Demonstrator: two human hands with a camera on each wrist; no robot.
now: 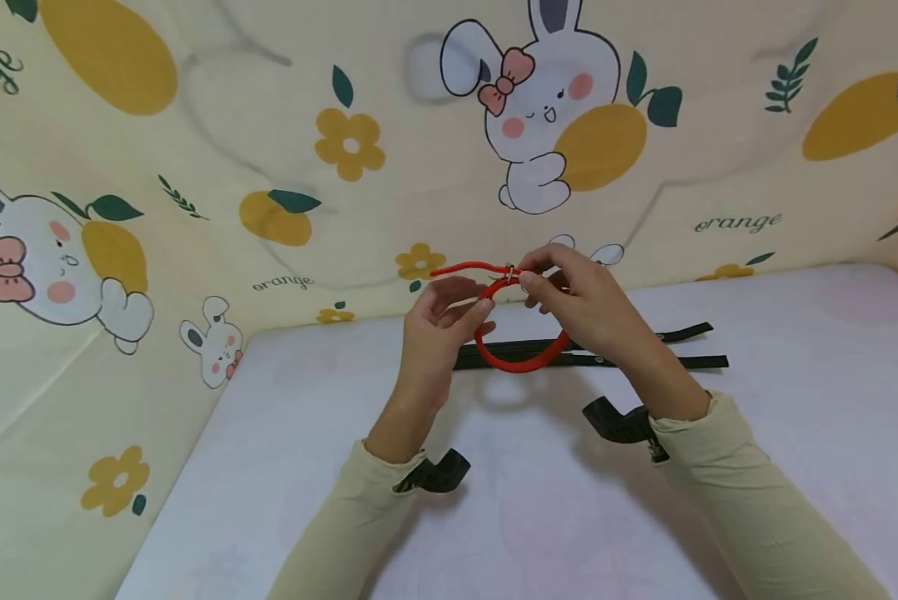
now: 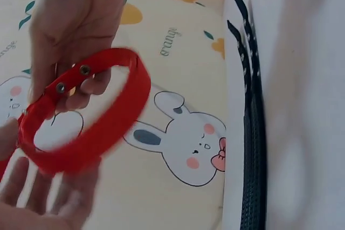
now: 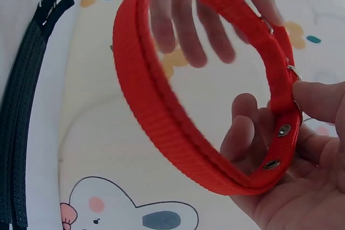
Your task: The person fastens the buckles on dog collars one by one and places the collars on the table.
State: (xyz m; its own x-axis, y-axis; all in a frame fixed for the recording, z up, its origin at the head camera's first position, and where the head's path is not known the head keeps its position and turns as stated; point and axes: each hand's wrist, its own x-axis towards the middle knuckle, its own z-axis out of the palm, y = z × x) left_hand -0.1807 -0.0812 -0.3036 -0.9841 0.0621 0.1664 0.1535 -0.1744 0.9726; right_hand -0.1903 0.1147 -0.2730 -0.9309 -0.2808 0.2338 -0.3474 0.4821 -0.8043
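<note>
A red collar (image 1: pixel 521 366), bent into a ring, is held up above the white surface between both hands. My left hand (image 1: pixel 443 321) pinches its left side near the metal buckle (image 1: pixel 510 272). My right hand (image 1: pixel 579 296) grips the upper right, its thumb pressing by the buckle in the right wrist view. A free end of the red strap (image 1: pixel 464 266) sticks out leftward above the left hand. Metal eyelets (image 3: pixel 284 130) show on the band beside the right fingers. The collar's loop (image 2: pixel 110 133) hangs toward the camera in the left wrist view, slightly blurred.
Several black straps (image 1: pixel 704 362) with metal eyelets lie side by side on the white table surface (image 1: pixel 524 517), behind and below the collar. A cream cloth (image 1: pixel 388 217) printed with rabbits and oranges rises behind. Black wrist mounts (image 1: pixel 443 472) stick out from both sleeves.
</note>
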